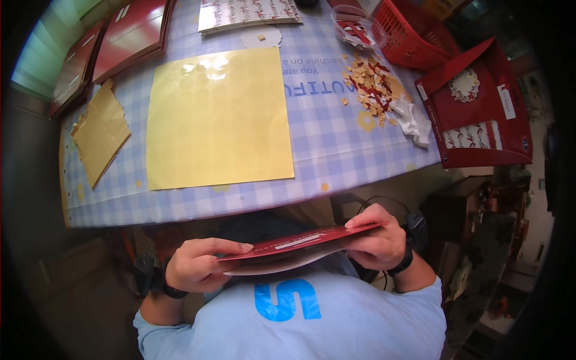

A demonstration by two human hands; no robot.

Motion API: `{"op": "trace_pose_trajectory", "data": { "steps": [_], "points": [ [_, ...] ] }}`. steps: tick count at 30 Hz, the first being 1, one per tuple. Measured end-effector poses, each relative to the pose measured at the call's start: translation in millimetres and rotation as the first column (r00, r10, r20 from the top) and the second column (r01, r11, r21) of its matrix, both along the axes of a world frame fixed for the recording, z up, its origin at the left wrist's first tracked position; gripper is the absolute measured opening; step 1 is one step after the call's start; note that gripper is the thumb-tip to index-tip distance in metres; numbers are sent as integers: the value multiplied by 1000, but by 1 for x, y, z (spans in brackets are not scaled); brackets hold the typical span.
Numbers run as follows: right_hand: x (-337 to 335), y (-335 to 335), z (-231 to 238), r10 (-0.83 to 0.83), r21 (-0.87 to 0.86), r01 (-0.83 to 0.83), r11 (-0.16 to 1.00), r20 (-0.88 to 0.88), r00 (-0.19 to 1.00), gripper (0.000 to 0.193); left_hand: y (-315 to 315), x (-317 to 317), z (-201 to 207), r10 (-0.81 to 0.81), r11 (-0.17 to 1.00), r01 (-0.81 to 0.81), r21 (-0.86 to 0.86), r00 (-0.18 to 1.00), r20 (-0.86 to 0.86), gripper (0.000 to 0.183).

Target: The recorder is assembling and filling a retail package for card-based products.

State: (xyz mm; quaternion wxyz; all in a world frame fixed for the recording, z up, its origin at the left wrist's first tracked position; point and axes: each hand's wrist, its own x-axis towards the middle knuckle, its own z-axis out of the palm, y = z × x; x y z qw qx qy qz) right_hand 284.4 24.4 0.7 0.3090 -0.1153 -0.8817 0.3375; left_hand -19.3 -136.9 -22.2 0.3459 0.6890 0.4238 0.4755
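Observation:
Close to my chest, below the table's front edge, I hold a red cardboard folder [303,242] almost edge-on to the view. Its outer face is dark red with a pale strip on it, and a whitish layer shows along the lower edge. My left hand [201,263] pinches the left end, thumb on top and fingers underneath. At the other end, my right hand [379,239] grips the folder the same way. The underside is mostly hidden. A large yellow sheet [219,129] lies flat on the table in front of me.
On the checked tablecloth [234,204] lie torn brown paper [105,135], small tan and red scraps [373,90] and crumpled tissue [414,124]. Stacked red folders [129,39], patterned cards [249,15], a clear tub [359,29] and a red basket [414,36] stand farther back. An open red folder [489,126] overhangs the right edge.

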Motion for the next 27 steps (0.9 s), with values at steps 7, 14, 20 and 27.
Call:
{"op": "trace_pose_trajectory", "data": {
  "steps": [7, 14, 20, 27],
  "points": [
    [-7, 7, 12, 29, 109, -26, 994, -32, 999, 26, 4, -1, 11, 30, 999, -30, 21, 999, -23, 21],
    [-35, 40, 99, 32, 96, -35, 995, 29, 999, 28, 35, -19, 69, 215, 976, -217, 11, 973, 82, 17],
    [-78, 96, 84, 66, -466, -99, 879, -86, 994, 24, 74, -43, 74, 291, 934, -125, -335, 811, 508, 10],
    [-87, 97, 46, 105, -552, 19, 833, 192, 976, 11, 74, -58, 51, 313, 853, -57, -519, 851, 421, 13]
  ]
}}
